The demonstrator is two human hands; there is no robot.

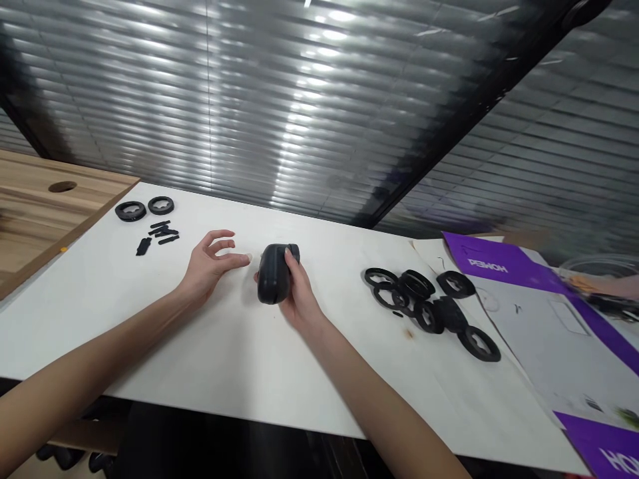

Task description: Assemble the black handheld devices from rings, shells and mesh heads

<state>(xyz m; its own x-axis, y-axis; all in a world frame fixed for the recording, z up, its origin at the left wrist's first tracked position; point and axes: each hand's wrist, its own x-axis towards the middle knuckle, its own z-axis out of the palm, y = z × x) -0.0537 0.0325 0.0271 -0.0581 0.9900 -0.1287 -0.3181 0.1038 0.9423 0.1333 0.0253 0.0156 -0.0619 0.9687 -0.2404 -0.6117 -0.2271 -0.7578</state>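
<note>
Nearest the camera: your right forearm [374, 386] and left forearm [94, 359], reaching forward over the white counter [210, 359] from its near edge.
Black rounded piece: one, [273, 276] held before you near the middle of the counter, its bulkier end towards you; whether it touches the surface, you cannot tell from here.
Step in hand: judged to be handling of that single piece, with your right hand as holder and your left free.
Next move: judged to call for a steady right grip, and, if your left is to help, a short reach to the right with thumb and fingers lined up on the piece's side.
Right hand: [302, 296] grip closed round the piece, thumb laid along its top, fingers mostly hidden behind and beneath it.
Left hand: [210, 263] grip spread, fingers curved, thumb pointing at the piece but apart from it; nothing visible held.
Arm pose: both forearms angled inwards, hands near each other, the left lying lower along the counter.
Left stock: two black rings [130, 218] at the far edge, small black strips [144, 246] just nearer you.
Right stock: loose cluster of black rings and parts, [452, 314] beside a purple-and-white box [529, 326].
</note>
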